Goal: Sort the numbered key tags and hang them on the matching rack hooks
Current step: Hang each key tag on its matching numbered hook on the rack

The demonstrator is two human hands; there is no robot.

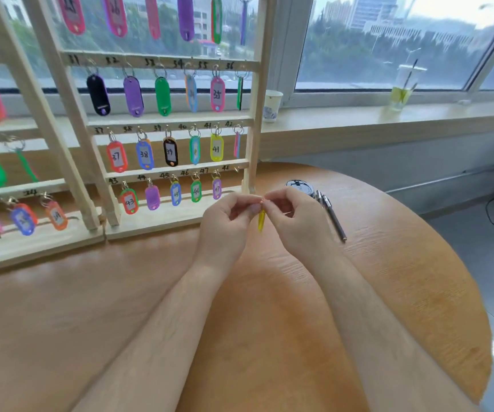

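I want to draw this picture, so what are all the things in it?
table: one, orange-brown, under the rack
rack: two frames, pale wood, table's left
hung tags: many, mixed colours, rack hooks
yellow tag: one, yellow, above table
pens: two, silver, table's right side
round object: one, silver-dark, behind pens
paper cup: one, white, windowsill by rack
plastic cup: one, clear, windowsill right
left hand: one, pinching yellow tag
right hand: one, pinching yellow tag

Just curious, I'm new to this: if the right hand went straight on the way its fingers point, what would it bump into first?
Most likely the left hand: the right hand points leftward at it, and both pinch the yellow tag. Depth is hard to judge.
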